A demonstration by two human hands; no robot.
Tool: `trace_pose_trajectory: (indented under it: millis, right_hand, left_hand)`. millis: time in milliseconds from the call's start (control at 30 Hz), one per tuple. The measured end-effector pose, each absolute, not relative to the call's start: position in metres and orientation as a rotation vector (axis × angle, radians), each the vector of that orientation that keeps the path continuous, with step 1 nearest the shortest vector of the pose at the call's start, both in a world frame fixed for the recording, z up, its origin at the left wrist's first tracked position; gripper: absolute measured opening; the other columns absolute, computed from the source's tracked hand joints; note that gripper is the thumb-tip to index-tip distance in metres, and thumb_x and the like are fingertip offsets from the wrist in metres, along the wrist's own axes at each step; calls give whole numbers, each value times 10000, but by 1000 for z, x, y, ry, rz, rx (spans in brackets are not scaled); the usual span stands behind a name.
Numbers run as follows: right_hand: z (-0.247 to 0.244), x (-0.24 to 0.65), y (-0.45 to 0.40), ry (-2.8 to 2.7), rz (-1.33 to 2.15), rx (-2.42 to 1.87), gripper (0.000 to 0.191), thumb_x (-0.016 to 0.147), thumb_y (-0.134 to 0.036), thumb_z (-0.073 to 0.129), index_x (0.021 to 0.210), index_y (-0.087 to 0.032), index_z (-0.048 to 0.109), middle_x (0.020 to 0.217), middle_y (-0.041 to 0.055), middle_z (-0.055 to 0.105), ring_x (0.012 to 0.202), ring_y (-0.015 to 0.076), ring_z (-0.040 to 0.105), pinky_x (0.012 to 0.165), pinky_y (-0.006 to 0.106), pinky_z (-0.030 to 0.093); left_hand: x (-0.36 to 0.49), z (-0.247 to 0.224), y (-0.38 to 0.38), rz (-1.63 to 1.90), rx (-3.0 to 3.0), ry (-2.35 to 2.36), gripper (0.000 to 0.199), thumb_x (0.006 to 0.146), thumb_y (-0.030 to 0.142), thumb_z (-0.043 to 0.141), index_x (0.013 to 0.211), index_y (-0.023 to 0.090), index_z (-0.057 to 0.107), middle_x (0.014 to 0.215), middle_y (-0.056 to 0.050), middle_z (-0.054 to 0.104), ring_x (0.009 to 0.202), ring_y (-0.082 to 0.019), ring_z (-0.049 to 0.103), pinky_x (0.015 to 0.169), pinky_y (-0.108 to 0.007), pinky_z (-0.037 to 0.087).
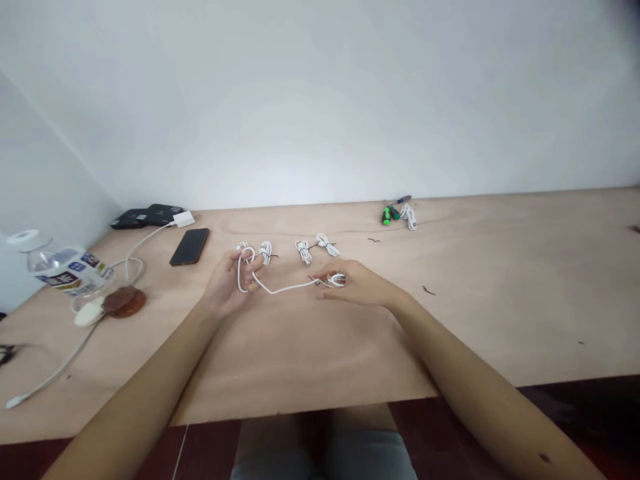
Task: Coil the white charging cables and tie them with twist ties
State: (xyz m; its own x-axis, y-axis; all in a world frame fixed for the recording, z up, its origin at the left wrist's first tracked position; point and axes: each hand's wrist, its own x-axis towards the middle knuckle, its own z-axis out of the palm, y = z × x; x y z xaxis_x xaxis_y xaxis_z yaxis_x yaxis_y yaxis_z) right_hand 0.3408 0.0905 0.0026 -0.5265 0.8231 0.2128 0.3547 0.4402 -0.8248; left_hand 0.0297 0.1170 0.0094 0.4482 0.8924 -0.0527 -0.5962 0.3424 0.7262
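Note:
A white cable (293, 289) runs between my two hands above the table. My left hand (231, 280) is closed on one end, where the cable makes a loop around the fingers. The coiled other part of it sits in my right hand (353, 283), fingers bent around the coil; a dark twist tie seems to be by the fingertips. Just beyond my hands lie several bundled white cables, among them one bundle (265, 253) next to my left fingers and another (303, 251) farther right, fastened with dark ties.
Left on the table (500, 287) are a phone (189, 247), black boxes (160, 214), a plastic bottle (75, 270) and a charging cable (55, 373). Screwdrivers (387, 215) and a cable bundle (409, 217) lie near the wall. Loose dark ties (429, 291) lie to the right.

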Motion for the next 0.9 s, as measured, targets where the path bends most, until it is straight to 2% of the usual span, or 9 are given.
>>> trace_pose_trajectory:
  millis: [100, 167, 267, 367, 467, 533, 667, 800, 900]
  right_hand:
    - [-3, 338, 92, -2070, 902, -991, 269, 880, -486, 774, 952, -227, 780, 970, 48, 764, 901, 233, 673, 817, 345, 502]
    - [-5, 335, 93, -1977, 935, -1001, 318, 926, -528, 716, 870, -216, 739, 848, 30, 712, 789, 203, 615, 743, 322, 466]
    - [-7, 329, 95, -1685, 1072, -947, 338, 949, -552, 673, 870, -223, 675, 763, 4, 600, 693, 169, 514, 679, 302, 424]
    - [-11, 318, 96, -1293, 1257, -811, 279, 904, -483, 693, 811, -239, 596, 718, -16, 482, 654, 162, 458, 668, 306, 447]
    - [-15, 308, 95, -1026, 1509, -669, 157, 812, -360, 699, 906, -253, 633, 700, -31, 431, 651, 170, 453, 688, 337, 500]
    - [-18, 304, 94, -962, 1634, -619, 258, 775, -307, 706, 1025, -261, 666, 688, -45, 418, 628, 161, 434, 635, 318, 484]
    - [-24, 298, 91, -1079, 1554, -712, 396, 790, -313, 827, 1157, -268, 684, 709, -62, 512, 575, 119, 439, 531, 250, 384]
    - [-28, 291, 90, -1392, 1394, -817, 466, 770, -413, 899, 1148, -202, 729, 897, 19, 726, 721, 160, 624, 630, 274, 475]
    - [-31, 289, 89, -1540, 1385, -846, 432, 849, -508, 826, 1102, -166, 748, 843, 42, 739, 689, 172, 628, 598, 277, 460]
  left_hand:
    - [28, 12, 118, 1038, 685, 473, 173, 965, 227, 569, 802, 201, 518, 662, 30, 410, 533, -120, 447, 422, -204, 333]
    - [29, 12, 116, 1034, 691, 473, 172, 974, 236, 568, 813, 201, 522, 690, 21, 457, 537, -118, 453, 427, -207, 349]
    - [33, 10, 112, 970, 740, 491, 130, 977, 253, 608, 874, 196, 553, 877, -32, 618, 589, -113, 494, 444, -200, 379]
    - [41, 7, 106, 912, 823, 538, 145, 976, 314, 674, 966, 188, 602, 1088, -85, 679, 666, -117, 533, 468, -194, 402]
    - [51, 3, 102, 924, 904, 587, 221, 965, 385, 720, 1026, 196, 625, 1158, -90, 678, 699, -122, 548, 490, -198, 416]
    - [57, 0, 100, 945, 941, 608, 238, 960, 405, 734, 1045, 211, 625, 1159, -76, 673, 707, -122, 557, 501, -199, 412]
    - [68, -5, 95, 966, 980, 607, 249, 960, 416, 745, 1082, 230, 633, 1098, -55, 668, 726, -117, 572, 546, -201, 420]
    - [78, -11, 89, 901, 1093, 590, 304, 991, 492, 686, 1075, 202, 648, 1010, -56, 654, 713, -109, 560, 555, -195, 383]
    - [83, -17, 88, 880, 1227, 608, 360, 1006, 547, 637, 1079, 195, 636, 880, -32, 616, 661, -106, 524, 533, -193, 340]
